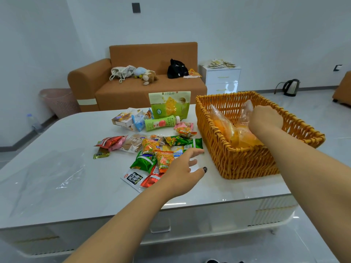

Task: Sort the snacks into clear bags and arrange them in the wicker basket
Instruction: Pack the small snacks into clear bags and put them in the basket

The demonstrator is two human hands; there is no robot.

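A white table (76, 196) is seen carrying everything, with a brown sofa (136, 80) far behind it. On the right of the table a wicker basket (247, 160) is set, its long axis running from near to far. Inside it a clear bag (224, 126) filled with orange snacks is laid along that axis. The right hand (266, 118) is lowered into the far part of the basket, and its fingers appear curled on the bag's crumpled top; the grip itself is partly hidden.

To the left of the basket a loose pile of snacks (161, 149) is spread, with a large green pouch (169, 105) standing at its far edge and a green bottle (161, 123) lying on its side just in front. Empty clear bags (47, 168) lie flat at the near left.

The left hand (182, 171) is held over the near right edge of the pile, fingers apart and holding nothing. The snacks lie directly under and just beyond it, so this hand is judged the nearer one for the next pick.
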